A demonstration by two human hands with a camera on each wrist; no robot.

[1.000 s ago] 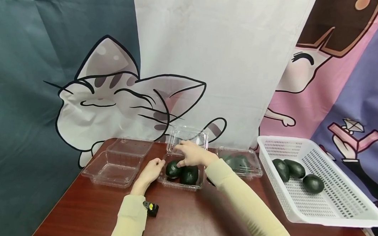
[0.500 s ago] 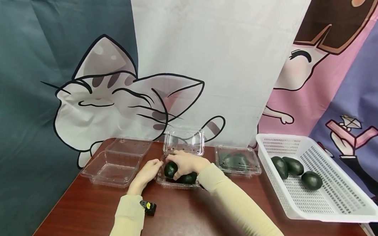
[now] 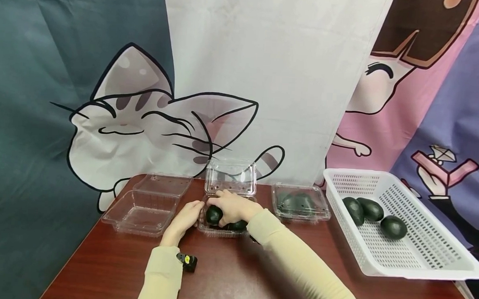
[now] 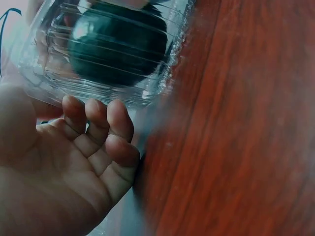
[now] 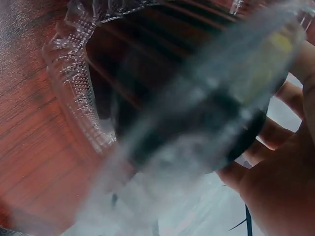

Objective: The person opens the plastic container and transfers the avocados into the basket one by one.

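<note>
Right hand: We see the right hand [image 3: 233,208] curled round a dark green, oval, glossy fruit [image 3: 213,215], thumb on one side, fingers over the other; the right wrist view is blurred by plastic, so we cannot vouch for every fingertip.
Gripped fruit: It is inside the clear, ribbed plastic clamshell box [image 3: 220,233], with a second dark green oval fruit [image 3: 240,225] beside it, partly hidden beneath the grip.
Left hand: We find the left hand [image 3: 188,213] pinching the box's left edge, curled fingertips against the ribbed wall.
Raised lid: The box's clear lid [image 3: 230,185] stands upright just beyond the grip.
Neighbouring boxes: Left of both hands lies an open clear plastic box [image 3: 139,228]; right of the grip, a closed clear plastic box [image 3: 301,214] with dark green contents.
White basket: Farther right of the grip, a white perforated plastic basket [image 3: 420,272] holds three dark green oval fruits [image 3: 394,227].
Step in hand: We judge it to be seating fruit in the box.
Next move: We think it calls for a gentle release while the left hand steadies the edge.
</note>
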